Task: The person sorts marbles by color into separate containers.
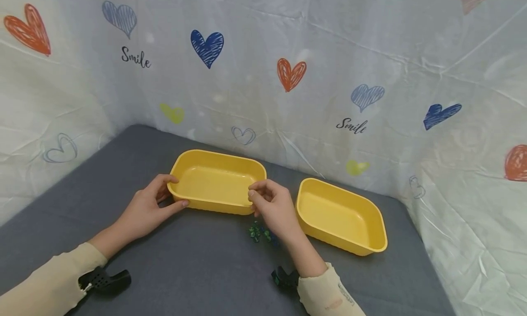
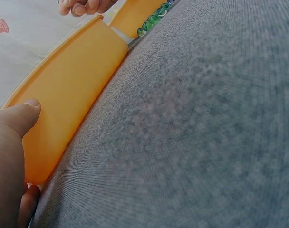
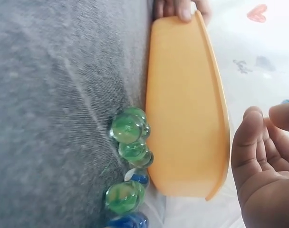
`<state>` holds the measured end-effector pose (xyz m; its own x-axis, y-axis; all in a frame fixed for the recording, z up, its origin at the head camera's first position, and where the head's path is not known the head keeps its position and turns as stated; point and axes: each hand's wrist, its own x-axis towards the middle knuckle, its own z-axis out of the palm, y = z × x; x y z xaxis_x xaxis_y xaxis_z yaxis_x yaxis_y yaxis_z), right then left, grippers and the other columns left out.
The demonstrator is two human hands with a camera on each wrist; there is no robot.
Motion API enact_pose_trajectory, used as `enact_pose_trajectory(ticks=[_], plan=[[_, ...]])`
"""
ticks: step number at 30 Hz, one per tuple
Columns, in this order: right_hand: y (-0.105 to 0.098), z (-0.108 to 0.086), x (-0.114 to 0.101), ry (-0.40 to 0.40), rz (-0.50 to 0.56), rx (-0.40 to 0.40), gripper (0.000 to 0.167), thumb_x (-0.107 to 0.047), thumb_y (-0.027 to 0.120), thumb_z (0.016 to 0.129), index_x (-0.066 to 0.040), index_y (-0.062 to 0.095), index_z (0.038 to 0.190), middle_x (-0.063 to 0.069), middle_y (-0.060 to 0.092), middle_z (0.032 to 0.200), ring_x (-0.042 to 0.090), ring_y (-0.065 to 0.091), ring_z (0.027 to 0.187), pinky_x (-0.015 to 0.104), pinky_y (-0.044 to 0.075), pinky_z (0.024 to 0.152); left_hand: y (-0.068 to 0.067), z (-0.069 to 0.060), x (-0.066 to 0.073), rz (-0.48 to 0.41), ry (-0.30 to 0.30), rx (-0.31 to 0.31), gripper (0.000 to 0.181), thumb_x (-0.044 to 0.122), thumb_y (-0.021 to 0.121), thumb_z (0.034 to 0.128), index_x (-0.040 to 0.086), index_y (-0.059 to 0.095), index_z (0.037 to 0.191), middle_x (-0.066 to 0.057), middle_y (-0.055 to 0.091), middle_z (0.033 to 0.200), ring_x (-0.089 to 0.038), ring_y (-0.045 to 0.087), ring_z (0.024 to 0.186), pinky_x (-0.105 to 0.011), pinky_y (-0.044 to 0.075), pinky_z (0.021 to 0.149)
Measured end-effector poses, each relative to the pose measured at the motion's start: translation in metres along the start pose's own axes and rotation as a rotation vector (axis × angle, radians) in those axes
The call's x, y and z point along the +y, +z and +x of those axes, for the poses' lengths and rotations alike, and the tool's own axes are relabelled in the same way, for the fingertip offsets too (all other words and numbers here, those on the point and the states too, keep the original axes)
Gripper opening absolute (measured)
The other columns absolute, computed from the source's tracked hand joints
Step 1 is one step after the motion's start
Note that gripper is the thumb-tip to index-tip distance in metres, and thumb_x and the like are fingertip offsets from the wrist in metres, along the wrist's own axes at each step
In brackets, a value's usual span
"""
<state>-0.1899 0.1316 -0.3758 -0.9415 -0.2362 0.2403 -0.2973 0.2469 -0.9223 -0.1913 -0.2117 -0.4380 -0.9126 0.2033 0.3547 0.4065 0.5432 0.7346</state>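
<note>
My left hand grips the left end of a yellow tray, with the thumb against its front wall and other fingers round the end. The tray's floor shows no contents. Over the right end of this tray hovers my right hand, its fingers loosely bent and a gap between thumb and fingertips; nothing shows in it. In the right wrist view that hand is apart from the rim. Green glass marbles and blue ones lie on the cloth beside the tray's right front corner, partly hidden by my right hand in the head view.
A second yellow tray stands to the right, angled, with nothing visible inside. Both trays sit on a dark grey cloth. Behind hangs a pale curtain printed with hearts. Each wrist carries a black device.
</note>
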Motion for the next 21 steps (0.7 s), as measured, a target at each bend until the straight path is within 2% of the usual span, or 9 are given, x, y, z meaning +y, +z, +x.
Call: enact_pose_trajectory(ticks=[7,14,21], plan=[[-0.009,-0.014,0.0,0.003,-0.028,-0.028,0.017,-0.013,0.07,0.108,0.0,0.076,0.118,0.015,0.072,0.086,0.027,0.066,0.065,0.042,0.061,0.062,0.001,0.0,0.0,0.0,-0.001,0.001,0.062,0.03,0.087,0.0985,0.007,0.051,0.144,-0.028,0.063,0.149,-0.046,0.067,0.129,-0.062,0.056,0.099],[-0.023,-0.027,0.004,0.036,-0.062,-0.037,0.016,-0.013,0.072,0.107,0.0,0.076,0.115,0.026,0.073,0.093,0.027,0.067,0.064,0.04,0.06,0.061,0.001,0.0,0.001,0.0,-0.003,0.002,0.063,0.03,0.088,0.098,0.007,0.051,0.144,-0.029,0.062,0.149,-0.046,0.067,0.129,-0.062,0.056,0.098],[-0.033,-0.039,0.01,0.09,-0.169,-0.089,0.017,-0.017,0.073,0.107,-0.002,0.077,0.116,0.014,0.073,0.087,0.027,0.065,0.064,0.035,0.056,0.058,0.003,0.0,-0.002,0.013,0.0,0.01,0.062,0.031,0.088,0.098,0.007,0.051,0.143,-0.028,0.065,0.146,-0.045,0.069,0.127,-0.061,0.057,0.097]])
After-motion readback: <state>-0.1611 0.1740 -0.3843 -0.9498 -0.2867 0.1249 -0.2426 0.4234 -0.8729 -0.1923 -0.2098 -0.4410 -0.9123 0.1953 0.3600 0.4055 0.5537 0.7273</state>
